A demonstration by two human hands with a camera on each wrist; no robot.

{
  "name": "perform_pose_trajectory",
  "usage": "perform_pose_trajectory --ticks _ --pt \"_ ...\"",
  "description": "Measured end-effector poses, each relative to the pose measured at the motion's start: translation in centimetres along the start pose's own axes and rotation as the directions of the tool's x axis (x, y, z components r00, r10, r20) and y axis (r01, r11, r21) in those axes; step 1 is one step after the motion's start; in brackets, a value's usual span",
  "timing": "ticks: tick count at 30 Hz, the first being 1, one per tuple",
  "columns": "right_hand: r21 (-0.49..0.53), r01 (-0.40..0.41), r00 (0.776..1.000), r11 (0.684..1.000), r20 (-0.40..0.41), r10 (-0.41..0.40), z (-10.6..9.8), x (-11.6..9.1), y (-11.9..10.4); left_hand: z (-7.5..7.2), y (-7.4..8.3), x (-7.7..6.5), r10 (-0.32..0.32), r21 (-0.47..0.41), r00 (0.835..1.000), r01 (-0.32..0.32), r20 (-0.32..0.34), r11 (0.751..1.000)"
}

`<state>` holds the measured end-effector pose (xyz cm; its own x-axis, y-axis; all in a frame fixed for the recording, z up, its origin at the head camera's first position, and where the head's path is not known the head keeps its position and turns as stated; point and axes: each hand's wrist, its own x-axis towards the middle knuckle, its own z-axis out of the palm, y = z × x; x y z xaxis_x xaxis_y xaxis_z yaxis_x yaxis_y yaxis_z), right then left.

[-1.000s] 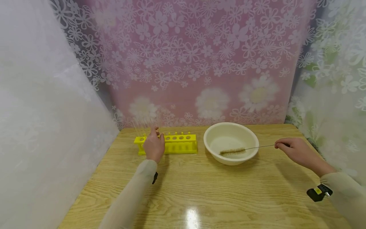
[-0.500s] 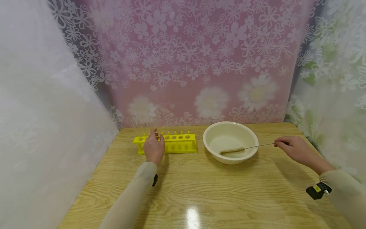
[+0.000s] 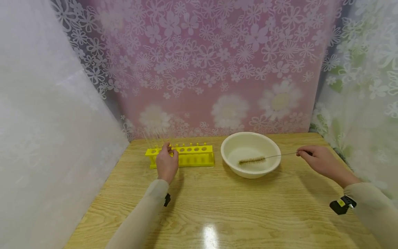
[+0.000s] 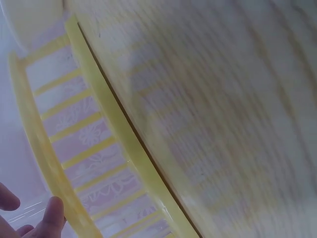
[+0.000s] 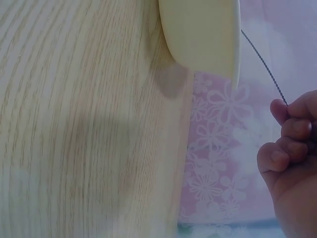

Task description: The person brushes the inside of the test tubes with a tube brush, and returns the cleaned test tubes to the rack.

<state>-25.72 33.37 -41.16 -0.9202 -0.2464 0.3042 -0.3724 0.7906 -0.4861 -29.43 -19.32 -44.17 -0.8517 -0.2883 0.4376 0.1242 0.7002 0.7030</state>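
At the left of the table in the head view, a yellow test tube rack (image 3: pixel 196 160) holds several clear test tubes (image 3: pixel 148 140) at its left end. My left hand (image 3: pixel 167 164) is in front of that end and partly hides it. In the left wrist view, the thumb (image 4: pixel 53 212) is beside the rack's top bar, apart from the index finger, and nothing is pinched between them. My right hand (image 3: pixel 321 160) grips the wire handle of a test tube brush (image 3: pixel 252 160). The bristles are over the inside of a white basin (image 3: pixel 248 173); whether they touch it I cannot tell.
The wooden table (image 3: pixel 242 214) has a glossy light patch near its front. A pink floral curtain (image 3: pixel 199 69) hangs behind the rack and basin. Pale sheets (image 3: pixel 56 121) hang at both sides.
My left hand has drawn back slightly toward me, and its fingers have come down from the tubes. My right hand has shifted a little left and up, with the brush rising slightly.
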Motion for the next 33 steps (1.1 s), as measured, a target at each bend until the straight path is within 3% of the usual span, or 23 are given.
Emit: perform_pose_trajectory --ticks 6,14,18,23,33 --pt "0.005 0.01 0.998 1.0 -0.06 -0.01 0.9 0.5 0.0 -0.3 -0.1 -0.4 0.0 -0.013 1.0 0.0 0.022 1.0" --pt "0.027 0.04 0.997 0.999 -0.068 -0.038 2.4 1.1 -0.1 -0.4 -0.3 -0.9 0.035 0.008 0.999 -0.036 0.027 0.999" --pt "0.004 0.073 0.994 0.997 -0.081 -0.072 2.8 1.3 -0.1 -0.5 -0.4 -1.2 0.086 0.011 0.996 -0.086 0.027 0.996" --pt "-0.006 0.06 0.997 0.998 -0.043 -0.06 2.9 1.2 -0.1 -0.6 -0.2 -1.8 0.162 0.061 0.986 -0.164 0.038 0.985" --pt "-0.008 0.021 0.999 1.0 0.047 -0.021 2.7 0.9 -0.2 -0.5 1.0 -2.9 0.251 0.152 0.962 -0.265 0.106 0.952"
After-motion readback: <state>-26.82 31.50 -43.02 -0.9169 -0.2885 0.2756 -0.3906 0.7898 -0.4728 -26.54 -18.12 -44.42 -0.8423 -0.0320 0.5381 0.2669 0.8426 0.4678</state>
